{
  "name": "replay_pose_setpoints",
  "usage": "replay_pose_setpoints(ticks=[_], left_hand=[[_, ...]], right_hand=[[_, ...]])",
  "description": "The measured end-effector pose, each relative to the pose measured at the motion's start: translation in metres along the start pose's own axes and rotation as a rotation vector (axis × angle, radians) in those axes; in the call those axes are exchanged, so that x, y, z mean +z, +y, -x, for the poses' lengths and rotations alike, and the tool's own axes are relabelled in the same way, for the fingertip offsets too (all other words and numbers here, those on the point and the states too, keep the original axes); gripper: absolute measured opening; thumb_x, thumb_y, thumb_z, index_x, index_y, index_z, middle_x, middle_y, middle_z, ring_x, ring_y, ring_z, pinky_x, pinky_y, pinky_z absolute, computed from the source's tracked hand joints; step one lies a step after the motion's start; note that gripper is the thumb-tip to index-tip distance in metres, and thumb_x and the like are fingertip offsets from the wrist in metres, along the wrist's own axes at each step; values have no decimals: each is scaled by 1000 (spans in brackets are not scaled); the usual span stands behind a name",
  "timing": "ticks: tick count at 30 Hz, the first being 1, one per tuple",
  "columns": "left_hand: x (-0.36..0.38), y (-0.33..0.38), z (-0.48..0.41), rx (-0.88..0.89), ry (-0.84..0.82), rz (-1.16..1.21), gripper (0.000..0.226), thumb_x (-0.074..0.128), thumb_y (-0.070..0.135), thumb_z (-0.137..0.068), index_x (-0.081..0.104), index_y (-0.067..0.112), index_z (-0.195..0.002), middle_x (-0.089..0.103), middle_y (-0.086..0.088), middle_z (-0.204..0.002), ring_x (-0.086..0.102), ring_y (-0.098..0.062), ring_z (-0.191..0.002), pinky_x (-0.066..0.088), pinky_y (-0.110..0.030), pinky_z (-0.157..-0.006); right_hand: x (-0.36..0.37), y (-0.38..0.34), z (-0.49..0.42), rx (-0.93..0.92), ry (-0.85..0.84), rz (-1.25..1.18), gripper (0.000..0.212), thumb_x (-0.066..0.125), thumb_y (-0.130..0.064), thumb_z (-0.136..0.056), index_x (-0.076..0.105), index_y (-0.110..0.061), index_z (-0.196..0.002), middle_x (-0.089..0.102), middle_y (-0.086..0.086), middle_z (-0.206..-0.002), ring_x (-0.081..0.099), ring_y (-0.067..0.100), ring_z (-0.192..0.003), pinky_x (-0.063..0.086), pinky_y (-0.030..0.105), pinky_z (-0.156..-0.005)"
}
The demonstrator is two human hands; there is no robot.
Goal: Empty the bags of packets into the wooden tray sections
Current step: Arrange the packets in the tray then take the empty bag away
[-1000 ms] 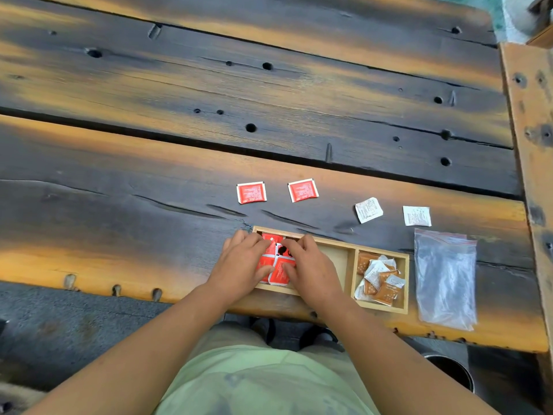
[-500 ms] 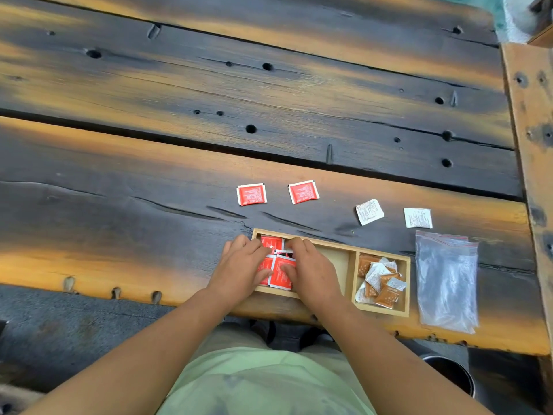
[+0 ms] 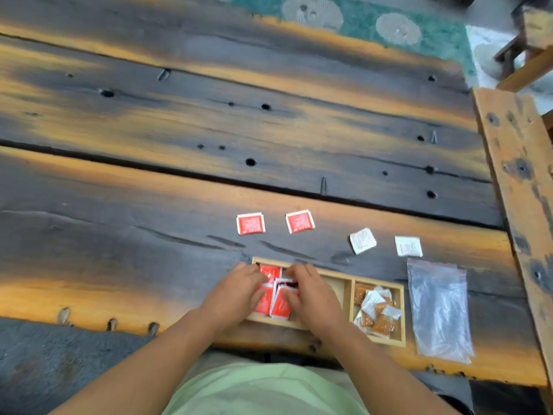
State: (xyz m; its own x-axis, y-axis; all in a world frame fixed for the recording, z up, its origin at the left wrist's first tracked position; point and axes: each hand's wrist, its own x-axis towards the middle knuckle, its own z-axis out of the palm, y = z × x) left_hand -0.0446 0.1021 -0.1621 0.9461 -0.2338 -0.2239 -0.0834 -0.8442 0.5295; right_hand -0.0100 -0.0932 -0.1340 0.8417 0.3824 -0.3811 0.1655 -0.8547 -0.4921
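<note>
Both hands have stayed in the left section of the tray [image 3: 401, 313], while the view has tipped up to take in a green rug [image 3: 359, 22] beyond the table [image 3: 149, 250]. The left hand [image 3: 239, 295] and right hand [image 3: 312, 298] each curl onto the red packets [image 3: 279, 307] bunched between them, pinching them. Blur and fingers hide how many there are. The one tray has three sections. The right hand half covers the middle one. The right one holds brown and white packets [image 3: 375, 310], too jumbled to count. Beyond the tray lie two loose red packets [image 3: 250, 223] and two white packets [image 3: 362, 241]. One clear bag [image 3: 438, 310] lies flat just right of the tray.
</note>
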Motion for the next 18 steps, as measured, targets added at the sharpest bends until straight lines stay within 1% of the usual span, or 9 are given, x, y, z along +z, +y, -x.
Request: replay_pose_setpoints(ticks=[3,6,10,12,14,16,18], left_hand=[[-12,-5,-7,-46,-9,95,22,58,29,-94,66,20,-113,64,2,-109,60,-19,-104,48,-33,-88],[-32,-7,-19,-124,20,171,15,60,28,-94,68,22,-106,66,7,-101,60,-12,-93,45,-26,-80],[-49,-13,-39,-241,63,258,14,62,27,-95,70,21,-105,67,8,-98,58,-7,-85,44,-23,-73],[-54,-18,-51,-288,71,280,12,63,25,-94,70,21,-104,63,8,-91,59,-9,-83,41,-22,-69],[-56,-25,-63,-303,78,254,14,64,24,-94,70,19,-105,63,4,-93,58,-14,-85,40,-25,-71],[-56,-33,-76,-318,66,205,19,64,25,-93,69,17,-111,62,-1,-107,57,-18,-96,42,-28,-81],[-53,-40,-89,-340,45,173,23,65,25,-92,65,16,-113,56,-5,-114,56,-23,-105,43,-32,-89]], right_hand=[[-10,1,-3,-9,-14,1,18,57,-30,-91,53,-26,-109,63,-5,-105,61,19,-97,48,36,-76],[-25,-4,-18,20,3,-24,17,55,-26,-94,58,-24,-111,70,-2,-101,64,20,-93,50,36,-75],[-41,-6,-49,51,19,-61,17,55,-24,-94,62,-22,-110,71,-2,-98,64,19,-89,52,37,-78],[-46,-2,-66,52,12,-63,18,55,-22,-93,62,-22,-110,70,-3,-97,64,21,-89,52,38,-80],[-47,4,-83,60,-11,-41,19,55,-20,-93,61,-20,-112,69,-1,-100,64,24,-93,51,37,-80],[-47,11,-99,74,-31,-2,21,56,-19,-93,60,-18,-114,65,4,-111,62,28,-100,48,37,-83],[-48,20,-113,91,-34,24,26,58,-18,-92,59,-16,-118,59,9,-120,59,30,-107,46,37,-87]])
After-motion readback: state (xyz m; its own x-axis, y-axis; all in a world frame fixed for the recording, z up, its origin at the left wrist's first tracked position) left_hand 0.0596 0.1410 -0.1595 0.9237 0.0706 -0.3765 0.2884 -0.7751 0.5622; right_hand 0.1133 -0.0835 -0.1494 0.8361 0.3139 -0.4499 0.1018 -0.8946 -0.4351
